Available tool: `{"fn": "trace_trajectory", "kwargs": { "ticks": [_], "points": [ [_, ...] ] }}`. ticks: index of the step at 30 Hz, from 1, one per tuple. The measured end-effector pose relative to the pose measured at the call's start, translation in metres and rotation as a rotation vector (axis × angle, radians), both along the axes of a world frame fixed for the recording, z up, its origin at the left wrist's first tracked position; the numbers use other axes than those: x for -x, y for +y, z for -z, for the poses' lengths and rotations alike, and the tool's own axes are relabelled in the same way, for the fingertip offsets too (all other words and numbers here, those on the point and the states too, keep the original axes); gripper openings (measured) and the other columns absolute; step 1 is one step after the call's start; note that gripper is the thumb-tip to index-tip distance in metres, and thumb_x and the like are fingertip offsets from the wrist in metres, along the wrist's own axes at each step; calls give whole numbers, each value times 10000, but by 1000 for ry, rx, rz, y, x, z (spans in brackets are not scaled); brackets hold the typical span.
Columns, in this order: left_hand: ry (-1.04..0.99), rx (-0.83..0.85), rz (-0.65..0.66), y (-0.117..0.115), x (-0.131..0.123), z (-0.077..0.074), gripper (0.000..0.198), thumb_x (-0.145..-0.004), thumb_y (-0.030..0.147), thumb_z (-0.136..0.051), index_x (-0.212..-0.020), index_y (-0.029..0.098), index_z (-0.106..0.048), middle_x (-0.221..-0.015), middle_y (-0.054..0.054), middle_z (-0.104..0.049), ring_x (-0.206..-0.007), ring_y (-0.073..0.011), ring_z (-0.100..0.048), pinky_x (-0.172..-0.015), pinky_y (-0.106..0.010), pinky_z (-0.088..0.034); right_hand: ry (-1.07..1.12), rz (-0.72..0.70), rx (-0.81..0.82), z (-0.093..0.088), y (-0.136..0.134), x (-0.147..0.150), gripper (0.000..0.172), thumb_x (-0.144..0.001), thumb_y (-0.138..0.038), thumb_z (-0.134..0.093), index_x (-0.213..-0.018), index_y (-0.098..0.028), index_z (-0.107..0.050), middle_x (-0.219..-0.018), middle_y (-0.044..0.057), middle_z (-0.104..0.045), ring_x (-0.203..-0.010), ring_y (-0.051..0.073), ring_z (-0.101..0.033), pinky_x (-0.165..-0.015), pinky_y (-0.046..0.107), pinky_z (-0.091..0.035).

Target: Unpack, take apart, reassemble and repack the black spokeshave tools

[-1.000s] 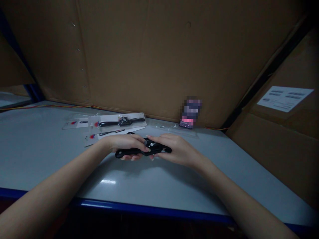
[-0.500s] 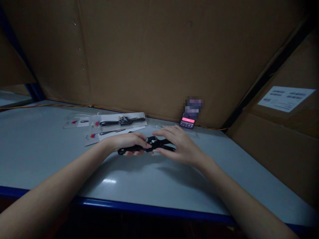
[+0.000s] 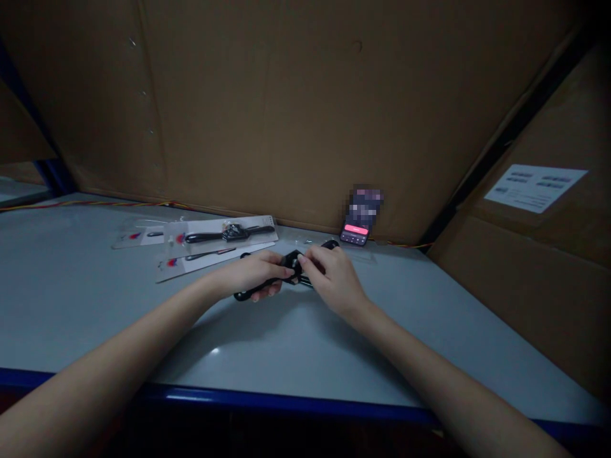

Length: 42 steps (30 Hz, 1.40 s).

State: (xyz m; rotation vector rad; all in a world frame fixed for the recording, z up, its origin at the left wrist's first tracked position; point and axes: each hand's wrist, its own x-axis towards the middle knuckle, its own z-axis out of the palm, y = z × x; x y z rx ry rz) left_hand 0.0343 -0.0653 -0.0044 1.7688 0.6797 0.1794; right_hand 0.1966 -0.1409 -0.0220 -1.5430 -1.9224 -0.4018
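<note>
A black spokeshave [image 3: 291, 261] is held just above the table in front of me, its body between my two hands. My left hand [image 3: 260, 273] wraps round its left part, thumb lying on top near the middle. The fingertips of my right hand [image 3: 329, 270] pinch at a small knob on the body. Black handle ends stick out on both sides, two to the left and one at the upper right; I cannot tell whether a second tool lies underneath. My fingers hide much of the body.
Behind my left hand lie several flat clear packs, one holding a black packaged spokeshave [image 3: 233, 233]. A lit phone [image 3: 356, 222] leans against the cardboard wall [image 3: 305, 114]. A labelled carton [image 3: 525, 254] stands at the right. The grey table [image 3: 267, 350] has a blue front edge.
My right hand has gone from spread fingers around the tool to a pinch at its middle. The tool has turned, its right end now pointing up and away. The view has shifted slightly.
</note>
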Motion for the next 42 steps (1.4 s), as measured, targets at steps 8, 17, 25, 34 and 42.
{"fn": "trace_trajectory", "kwargs": {
  "ticks": [8, 17, 25, 34, 42],
  "points": [
    [-44, -152, -81, 1, -3, 4, 109, -817, 276, -449, -775, 176, -458, -468, 75, -452, -284, -63, -387, -263, -162, -301, -69, -132, 0, -4, -5, 8, 154, -860, -252, -454, -794, -168, -565, -710, 22, -630, -665, 154, -541, -651, 292, -281],
    [-76, -299, -104, 2, -2, 9, 161, -828, 334, -419, -814, 178, -454, -485, 62, -482, -298, -77, -428, -261, -156, -284, 25, -243, -99, -4, -5, -1, 208, -860, -222, -461, -871, -181, -664, -696, 15, -675, -596, 130, -560, -624, 299, -284],
    [-96, -302, -108, 0, -2, 5, 157, -833, 323, -423, -795, 173, -452, -474, 64, -475, -297, -73, -424, -267, -155, -289, -125, -194, -133, -6, -6, -6, 287, -875, -244, -438, -1077, -184, -633, -717, 30, -672, -646, 147, -568, -641, 316, -280],
    [-117, -309, -126, 2, -1, 6, 140, -833, 305, -425, -810, 171, -460, -475, 68, -477, -284, -68, -414, -261, -154, -291, -56, -210, -96, -4, -4, -3, 269, -876, -235, -438, -1020, -149, -649, -767, 43, -690, -629, 140, -568, -635, 313, -285],
    [-103, -305, -127, 0, -2, 4, 159, -829, 320, -432, -807, 167, -469, -467, 67, -474, -283, -69, -416, -262, -150, -298, -64, -241, -84, -5, -6, -1, 297, -882, -231, -425, -1116, -183, -601, -776, 30, -701, -652, 143, -586, -638, 313, -279]
  ]
}}
